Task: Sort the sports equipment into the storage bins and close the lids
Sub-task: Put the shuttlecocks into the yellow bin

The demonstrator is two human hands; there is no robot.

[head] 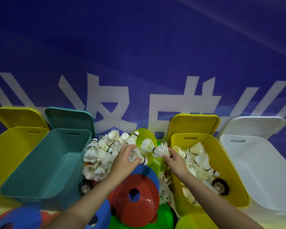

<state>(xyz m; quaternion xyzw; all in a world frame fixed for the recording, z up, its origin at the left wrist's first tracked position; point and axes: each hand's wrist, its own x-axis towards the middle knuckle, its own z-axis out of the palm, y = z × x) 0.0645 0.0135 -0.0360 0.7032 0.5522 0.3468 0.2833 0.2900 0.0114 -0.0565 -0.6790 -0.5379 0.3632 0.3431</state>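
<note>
Blue wall banner with white characters | left hand fingers curled round white feather shuttlecock over centre pile | right hand pinches another shuttlecock beside open yellow plastic bin holding shuttlecocks | teal plastic bin open

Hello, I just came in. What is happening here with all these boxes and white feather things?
A person is sorting sports gear into open bins along a blue wall. The left hand grips a shuttlecock above the pile of shuttlecocks on the floor. The right hand pinches another shuttlecock beside the right yellow bin, which already holds many. The teal bin and the white bin look empty. All lids lean against the wall. Red, blue and green disc cones lie unsorted in front.
</note>
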